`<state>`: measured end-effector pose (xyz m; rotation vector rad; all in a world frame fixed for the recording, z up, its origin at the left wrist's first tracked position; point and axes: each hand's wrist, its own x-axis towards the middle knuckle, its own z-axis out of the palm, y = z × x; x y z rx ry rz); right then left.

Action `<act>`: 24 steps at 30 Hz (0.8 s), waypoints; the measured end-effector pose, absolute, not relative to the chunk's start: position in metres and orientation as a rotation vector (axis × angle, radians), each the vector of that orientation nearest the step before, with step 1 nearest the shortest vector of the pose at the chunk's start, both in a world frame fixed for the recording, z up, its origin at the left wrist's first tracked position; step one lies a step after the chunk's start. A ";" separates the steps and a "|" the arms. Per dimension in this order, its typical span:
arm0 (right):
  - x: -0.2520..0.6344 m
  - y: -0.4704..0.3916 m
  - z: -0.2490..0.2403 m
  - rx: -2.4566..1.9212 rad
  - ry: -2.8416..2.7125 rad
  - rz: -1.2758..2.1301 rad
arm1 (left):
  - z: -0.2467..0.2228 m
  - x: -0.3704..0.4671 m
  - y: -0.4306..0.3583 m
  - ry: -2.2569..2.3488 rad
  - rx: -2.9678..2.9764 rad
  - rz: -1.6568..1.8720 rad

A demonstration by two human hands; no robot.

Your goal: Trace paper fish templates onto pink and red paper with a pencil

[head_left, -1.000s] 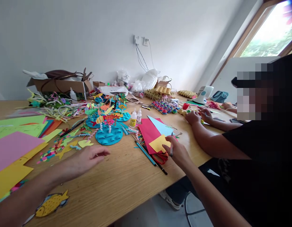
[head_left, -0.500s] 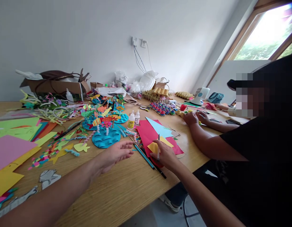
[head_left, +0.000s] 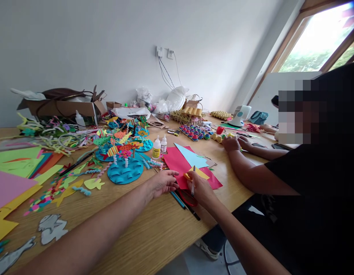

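My right hand (head_left: 201, 188) is closed around a grey pen (head_left: 193, 183) and pinches the edge of a yellow paper piece (head_left: 202, 173) over red paper (head_left: 174, 159). My left hand (head_left: 164, 181) reaches toward it with fingers apart and holds nothing. A light blue sheet (head_left: 191, 154) lies on the red paper. Red scissor handles (head_left: 186, 198) show beneath my right hand, beside blue pencils (head_left: 177, 199) and a black one. Two glue bottles (head_left: 156, 148) stand behind my left hand.
Blue bases with paper fish (head_left: 125, 170) stand left of centre. Coloured sheets (head_left: 13, 185), pipe cleaners (head_left: 50, 131) and fish cutouts (head_left: 92, 183) cover the left side. Another person's hands (head_left: 231, 143) work at the right. Painted egg-carton pieces (head_left: 194, 132) lie further back.
My left hand has moved right, close to my right hand. The yellow paper is now gripped by my right hand's fingers, and the red scissor handles show more. The view has shifted slightly.
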<state>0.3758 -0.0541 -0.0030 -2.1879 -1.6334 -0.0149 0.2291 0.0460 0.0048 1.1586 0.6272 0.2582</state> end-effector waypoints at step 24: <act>0.408 -0.044 -0.001 -2.382 -1.596 0.027 | 0.051 0.190 0.000 0.531 1.239 0.379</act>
